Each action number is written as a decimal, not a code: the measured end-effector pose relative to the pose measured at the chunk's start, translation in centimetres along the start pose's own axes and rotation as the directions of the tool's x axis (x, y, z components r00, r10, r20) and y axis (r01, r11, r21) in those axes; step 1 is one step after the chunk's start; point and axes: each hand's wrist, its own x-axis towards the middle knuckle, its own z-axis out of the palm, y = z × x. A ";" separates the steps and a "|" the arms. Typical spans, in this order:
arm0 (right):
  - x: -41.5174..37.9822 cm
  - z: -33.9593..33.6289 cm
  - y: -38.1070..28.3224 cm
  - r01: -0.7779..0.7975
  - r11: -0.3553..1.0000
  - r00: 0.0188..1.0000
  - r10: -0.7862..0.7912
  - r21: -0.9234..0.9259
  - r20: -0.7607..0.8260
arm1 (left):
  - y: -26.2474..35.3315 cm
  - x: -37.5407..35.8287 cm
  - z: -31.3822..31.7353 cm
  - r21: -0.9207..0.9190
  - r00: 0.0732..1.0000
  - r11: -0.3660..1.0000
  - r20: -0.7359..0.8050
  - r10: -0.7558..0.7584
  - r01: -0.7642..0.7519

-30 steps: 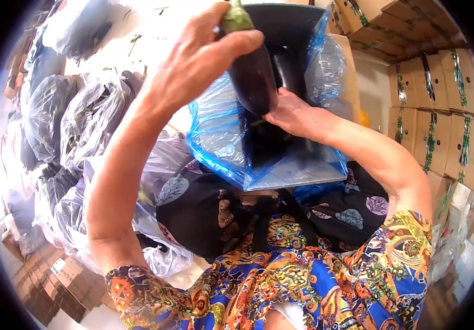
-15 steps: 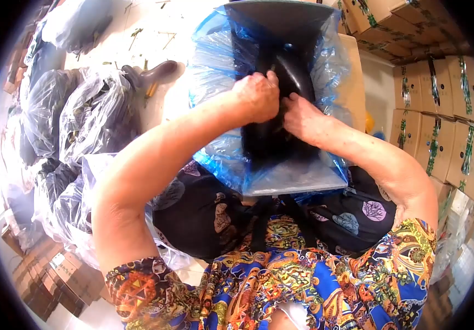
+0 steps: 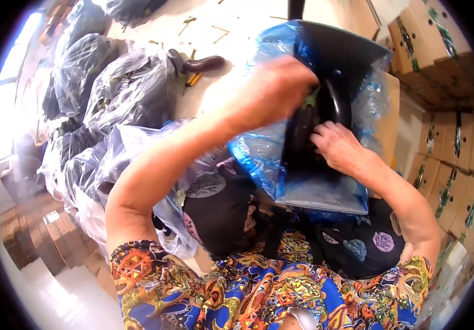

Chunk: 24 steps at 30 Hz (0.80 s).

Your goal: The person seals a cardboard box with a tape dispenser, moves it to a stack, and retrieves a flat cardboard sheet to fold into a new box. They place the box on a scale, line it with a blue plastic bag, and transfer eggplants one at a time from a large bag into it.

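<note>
A box (image 3: 325,203) lined with blue plastic film (image 3: 253,165) stands in front of me. Dark, glossy eggplants (image 3: 333,102) lie inside it, and one shows a green stem end near its upper part. My left hand (image 3: 281,91) is above the box's left side, smeared by motion; its fingers cannot be made out. My right hand (image 3: 338,144) is inside the box at the right, its bent fingers closed against an eggplant (image 3: 303,132). The fingertips are partly lost against the dark skin.
On the pale surface at the left lie a loose eggplant (image 3: 206,64), a yellow-handled tool (image 3: 194,78) and stem scraps (image 3: 220,36). Clear plastic bags (image 3: 132,91) with dark contents crowd the left. Taped cartons (image 3: 448,143) are stacked along the right.
My left hand has lifted off the eggplants and parted from my right hand. My right hand stays at the eggplants. The view has shifted, so the box appears farther right and lower.
</note>
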 end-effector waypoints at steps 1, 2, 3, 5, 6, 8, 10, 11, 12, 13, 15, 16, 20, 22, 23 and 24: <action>-0.2 -0.1 0.1 -0.015 0.998 1.000 0.015 0.054 -0.002 | -2.8 -0.6 -1.6 0.114 0.989 0.989 -0.129 -0.077 0.092; -0.4 -0.2 0.2 -0.006 0.995 1.000 0.008 0.103 -0.015 | -6.8 -1.3 -2.8 0.070 0.934 0.973 -0.301 -0.190 0.221; -0.5 -0.4 0.5 0.002 0.989 1.000 0.003 0.146 -0.029 | -9.7 -1.9 -4.4 0.071 0.872 0.917 -0.347 -0.346 0.392; -0.1 -0.9 0.9 0.007 0.975 1.000 -0.004 0.224 -0.014 | -19.5 -5.5 -5.4 0.437 0.813 0.686 -0.280 -0.510 0.581; -0.1 -0.7 0.9 0.023 0.960 0.997 -0.002 0.278 -0.075 | -22.6 -6.9 -4.9 0.451 0.738 0.607 -0.210 -0.641 0.655; -0.1 -0.3 0.8 0.064 0.922 0.981 0.012 0.381 -0.194 | -25.8 -8.0 -2.8 0.491 0.619 0.483 -0.156 -0.770 0.725; -0.1 -1.7 0.1 0.056 0.931 0.984 0.010 0.361 -0.177 | -30.6 -10.6 0.0 0.585 0.751 0.579 -0.082 -0.656 0.569; -0.2 -2.3 0.4 0.016 0.922 0.996 0.018 0.387 -0.084 | -32.0 -11.4 1.0 0.607 0.784 0.604 -0.049 -0.619 0.516; -0.2 -2.9 0.7 -0.027 0.911 1.000 0.024 0.412 0.012 | -33.7 -12.2 1.9 0.632 0.774 0.573 -0.067 -0.630 0.521; -0.2 -3.3 1.1 -0.070 0.891 0.998 0.061 0.448 0.033 | -35.5 -13.0 2.8 0.657 0.765 0.540 -0.087 -0.639 0.526; 0.0 -3.9 1.7 -0.150 0.841 0.989 0.127 0.519 0.081 | -36.3 -13.0 3.7 0.706 0.736 0.463 -0.122 -0.666 0.536; 0.0 -3.9 1.9 -0.191 0.831 0.982 0.164 0.522 0.098 | -36.6 -12.7 4.3 0.713 0.720 0.433 -0.144 -0.679 0.551; 0.8 -3.7 2.3 -0.255 0.832 0.965 0.191 0.492 0.177 | -35.8 -13.0 3.4 0.634 0.757 0.475 -0.290 -0.585 0.610; 0.8 -4.0 2.0 -0.221 0.863 0.971 0.150 0.454 0.187 | -36.2 -14.4 1.9 0.589 0.819 0.568 -0.422 -0.389 0.574; 0.6 -3.8 1.8 -0.221 0.844 0.971 0.147 0.489 0.187 | -36.1 -15.1 1.1 0.538 0.685 0.430 -0.503 -0.527 0.725; 0.4 -3.8 1.8 -0.231 0.833 0.969 0.151 0.502 0.195 | -36.0 -15.9 1.3 0.248 0.376 0.284 -0.665 -0.646 0.926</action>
